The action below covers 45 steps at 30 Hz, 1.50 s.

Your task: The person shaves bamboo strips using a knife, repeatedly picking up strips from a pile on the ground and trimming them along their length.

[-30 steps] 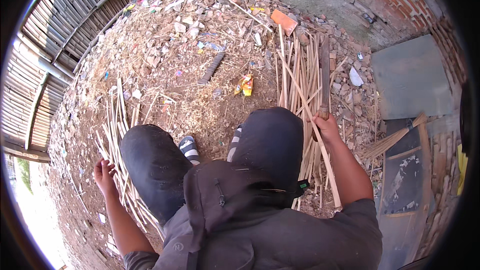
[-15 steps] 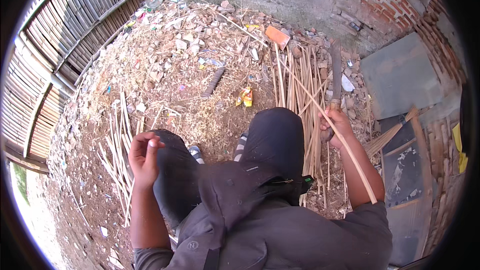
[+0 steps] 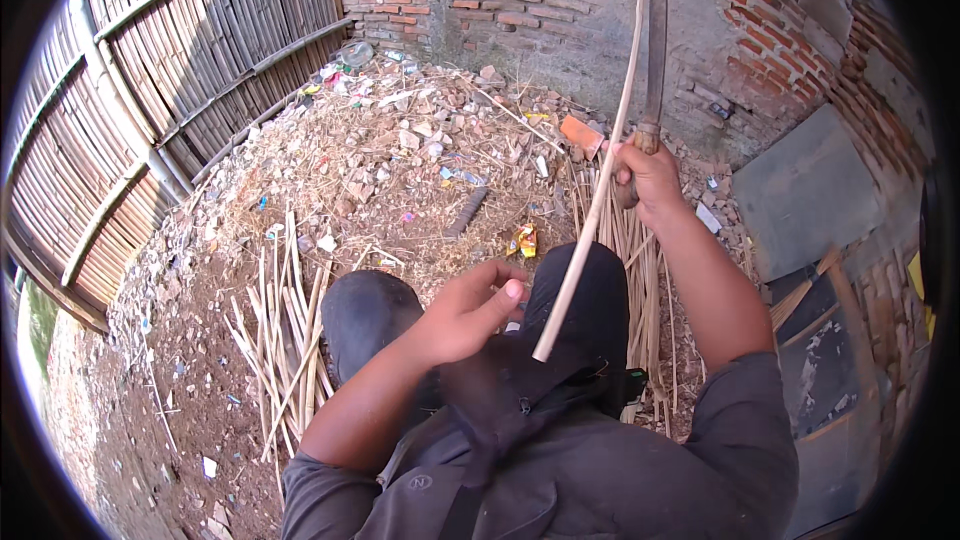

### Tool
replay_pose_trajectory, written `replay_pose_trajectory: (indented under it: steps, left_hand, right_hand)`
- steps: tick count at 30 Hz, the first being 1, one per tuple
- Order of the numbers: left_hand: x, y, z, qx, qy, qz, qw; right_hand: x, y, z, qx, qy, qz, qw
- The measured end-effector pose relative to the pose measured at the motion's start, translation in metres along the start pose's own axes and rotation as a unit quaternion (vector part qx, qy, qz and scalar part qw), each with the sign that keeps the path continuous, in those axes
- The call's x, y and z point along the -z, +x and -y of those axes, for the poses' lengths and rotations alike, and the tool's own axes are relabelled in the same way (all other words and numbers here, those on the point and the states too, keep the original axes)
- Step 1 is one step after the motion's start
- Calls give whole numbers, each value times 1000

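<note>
My right hand (image 3: 650, 178) is raised ahead and to the right, closed around the wooden handle of a machete (image 3: 655, 55) whose blade points up and away. The same hand pinches a long pale bamboo strip (image 3: 567, 295) against it. That strip slants from beside the blade down to above my lap, its near end free. My left hand (image 3: 468, 318) hovers over my lap, left of the strip's near end. Its fingers are loosely bent and apart from the thumb, with nothing in them.
Bamboo strips lie in a pile (image 3: 645, 285) beside my right knee and another pile (image 3: 290, 335) at my left. Rubble and litter cover the ground, with an orange brick (image 3: 581, 134) ahead. A bamboo fence (image 3: 230, 40) and a brick wall (image 3: 540, 0) enclose the spot; grey panels (image 3: 810, 190) lean at right.
My right hand has lifted forward with the machete and strip, the strip swinging across toward my lap. My left hand has moved right, from beside my left knee to near the strip.
</note>
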<state>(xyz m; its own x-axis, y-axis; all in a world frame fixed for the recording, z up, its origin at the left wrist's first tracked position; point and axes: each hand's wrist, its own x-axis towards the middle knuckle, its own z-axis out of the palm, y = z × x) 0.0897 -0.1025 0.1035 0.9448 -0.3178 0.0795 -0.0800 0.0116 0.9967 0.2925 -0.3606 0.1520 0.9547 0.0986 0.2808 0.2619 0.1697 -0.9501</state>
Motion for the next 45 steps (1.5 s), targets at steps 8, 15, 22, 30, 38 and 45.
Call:
replay_pose_trajectory:
  steps: [8,15,22,30,38,45]
  left_hand:
    - [15,-3,-12,36,133,-102,985]
    - [30,-33,29,48,151,-219,963]
    - [29,-68,34,50,247,-386,887]
    - [37,-165,64,185,218,-398,872]
    - [28,-202,75,335,256,-371,827]
    - [31,-208,79,331,305,-345,823]
  right_hand:
    - [-104,1,9,55,-4,-1,998]
    - [-161,-17,-13,49,46,89,994]
    - [-175,-10,-49,124,-32,154,980]
    - [-133,11,-119,205,-312,399,838]
    - [-132,10,-177,185,-375,500,759]
    - [-128,4,-171,164,-399,462,775]
